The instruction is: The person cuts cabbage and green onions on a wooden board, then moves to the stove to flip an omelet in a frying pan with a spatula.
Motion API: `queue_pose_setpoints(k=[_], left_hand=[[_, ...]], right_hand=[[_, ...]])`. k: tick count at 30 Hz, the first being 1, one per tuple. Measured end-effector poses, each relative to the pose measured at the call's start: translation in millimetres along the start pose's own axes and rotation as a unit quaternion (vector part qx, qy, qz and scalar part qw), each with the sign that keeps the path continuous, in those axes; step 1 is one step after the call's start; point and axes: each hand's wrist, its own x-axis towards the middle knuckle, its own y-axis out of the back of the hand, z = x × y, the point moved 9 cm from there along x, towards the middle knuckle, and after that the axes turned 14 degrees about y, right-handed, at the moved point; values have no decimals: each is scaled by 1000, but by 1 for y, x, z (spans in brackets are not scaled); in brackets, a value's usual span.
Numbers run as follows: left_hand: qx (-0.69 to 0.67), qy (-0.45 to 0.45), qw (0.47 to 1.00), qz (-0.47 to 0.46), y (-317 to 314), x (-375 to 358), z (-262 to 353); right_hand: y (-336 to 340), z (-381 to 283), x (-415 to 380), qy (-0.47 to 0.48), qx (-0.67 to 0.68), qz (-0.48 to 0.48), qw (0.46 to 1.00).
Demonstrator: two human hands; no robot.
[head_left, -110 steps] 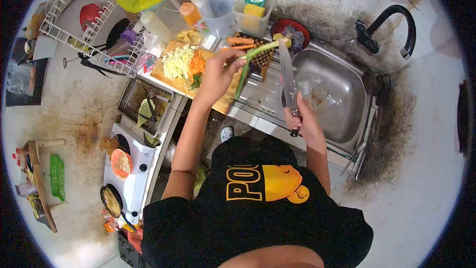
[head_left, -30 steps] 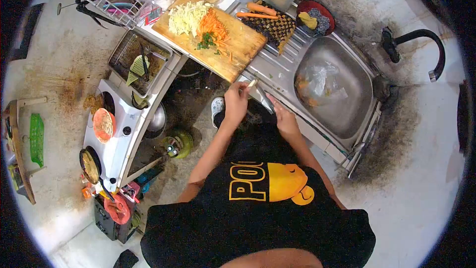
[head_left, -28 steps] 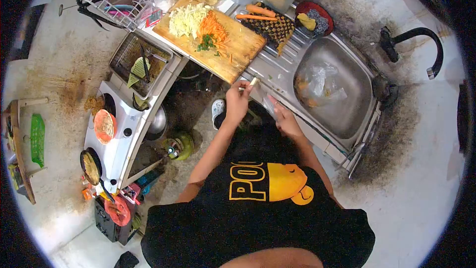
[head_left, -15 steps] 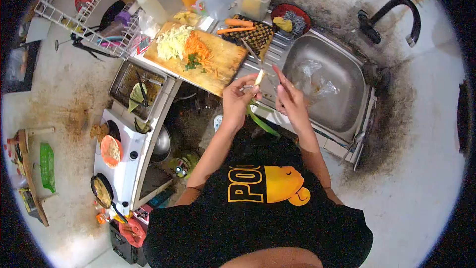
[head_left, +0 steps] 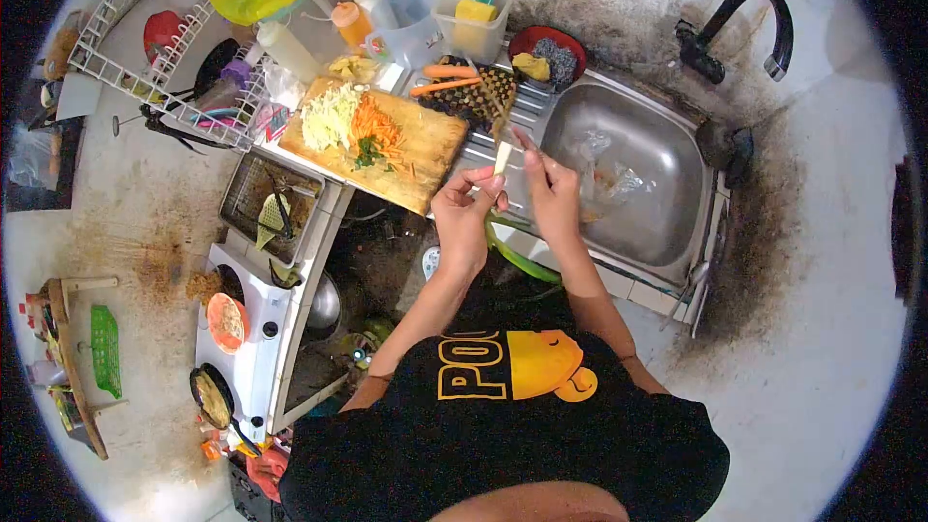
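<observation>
My left hand (head_left: 464,216) pinches a pale, finger-long piece of vegetable (head_left: 503,158) upright between thumb and fingertips; its exact kind does not show. Close beside it, my right hand (head_left: 554,198) is closed around a knife (head_left: 498,108), whose blade slants up and left past the pale piece. Both hands are above the front edge of the sink's ribbed drainboard. Left of them lies a wooden cutting board (head_left: 435,140) bearing shredded cabbage (head_left: 327,119), shredded carrot (head_left: 375,124) and chopped green leaves (head_left: 368,151). Carrots (head_left: 451,71) rest on a dark patterned surface behind the hands.
The steel sink (head_left: 667,159) with clear plastic in it is at right, under a black faucet (head_left: 739,24). Bottles and a plastic jug (head_left: 404,27) line the back. At left are a stove (head_left: 253,295), an orange bowl (head_left: 227,322) and a frying pan (head_left: 213,398).
The view has shifted slightly, so the counter sits a little differently. The knife blade has come closer to the pale piece and its angle has turned; both hands keep their hold.
</observation>
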Motion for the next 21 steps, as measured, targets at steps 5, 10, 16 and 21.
queue_pose_setpoints(k=[5,10,16,21], left_hand=[[-54,14,998,14,1,9,-2],[-77,19,997,-17,0,24,-9],[-36,-26,999,-10,-23,27,-8],[3,-59,998,2,-32,26,-2]], right_hand=[[-8,36,-3,-143,282,21,948],[25,41,7,-202,277,82,936],[-3,-4,-13,-245,363,-56,897],[-6,5,-10,-237,396,-37,886]])
